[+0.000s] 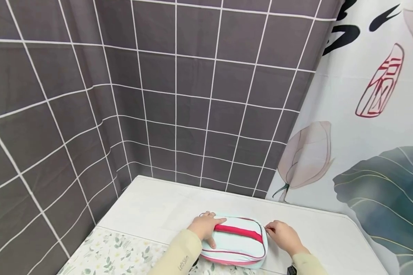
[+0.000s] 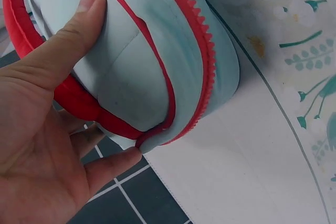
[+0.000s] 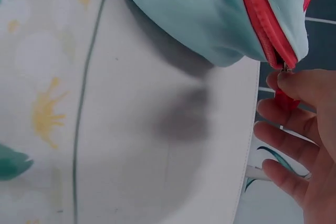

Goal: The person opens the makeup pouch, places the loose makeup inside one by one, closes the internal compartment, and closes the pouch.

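A pale mint zippered pouch with red piping and a red strap across its top lies on the table. My left hand holds the pouch's left end; in the left wrist view the thumb presses on the top panel while the other fingers reach round the far side. At the pouch's right end, my right hand pinches a red zipper pull between thumb and forefinger, its other fingers loosely bent. The red zipper runs along the pouch's side up to that pull.
The white tabletop has a floral-print cloth along its near side. Dark grey curtains with a white grid hang behind and to the left. A white curtain with leaf prints hangs on the right.
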Demonstrator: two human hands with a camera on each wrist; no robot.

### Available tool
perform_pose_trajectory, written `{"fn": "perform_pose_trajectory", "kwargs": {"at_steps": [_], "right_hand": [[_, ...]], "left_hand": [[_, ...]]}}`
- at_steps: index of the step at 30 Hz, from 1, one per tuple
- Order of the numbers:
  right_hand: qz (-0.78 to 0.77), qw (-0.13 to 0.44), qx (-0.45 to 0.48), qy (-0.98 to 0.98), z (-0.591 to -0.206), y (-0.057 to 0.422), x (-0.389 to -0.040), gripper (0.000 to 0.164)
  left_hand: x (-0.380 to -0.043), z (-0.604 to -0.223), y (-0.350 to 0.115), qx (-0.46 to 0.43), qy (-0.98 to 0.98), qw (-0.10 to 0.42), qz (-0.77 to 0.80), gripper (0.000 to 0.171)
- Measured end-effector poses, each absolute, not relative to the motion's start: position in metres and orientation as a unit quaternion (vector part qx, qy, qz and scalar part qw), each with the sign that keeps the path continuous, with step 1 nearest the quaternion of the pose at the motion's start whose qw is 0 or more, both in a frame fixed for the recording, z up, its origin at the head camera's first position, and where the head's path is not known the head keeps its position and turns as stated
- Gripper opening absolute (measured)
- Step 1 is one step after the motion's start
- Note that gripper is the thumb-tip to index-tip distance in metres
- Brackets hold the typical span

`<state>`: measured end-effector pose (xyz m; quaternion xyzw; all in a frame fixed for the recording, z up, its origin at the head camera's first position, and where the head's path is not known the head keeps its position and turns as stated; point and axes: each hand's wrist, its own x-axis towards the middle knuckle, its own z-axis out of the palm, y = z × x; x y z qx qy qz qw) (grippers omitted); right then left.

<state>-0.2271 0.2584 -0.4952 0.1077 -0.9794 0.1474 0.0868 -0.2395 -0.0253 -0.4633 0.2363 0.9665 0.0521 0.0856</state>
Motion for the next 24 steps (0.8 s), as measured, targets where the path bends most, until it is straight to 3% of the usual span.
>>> {"fn": "perform_pose_trajectory", "kwargs": {"at_steps": [15,24], "right_hand": [[0.146,0.1,0.094,-0.98,-0.494,0.258,-0.202,0.002],[0.161,0.077,0.062,-0.982,-0.502,0.254,-0.181,0.014]], "left_hand": [[-0.239,-0.462,-0.029,0.238,0.966,0.082,0.063,0.091],[-0.239,-0.46,-0.028,0.243,0.964,0.084,0.073,0.09]]}}
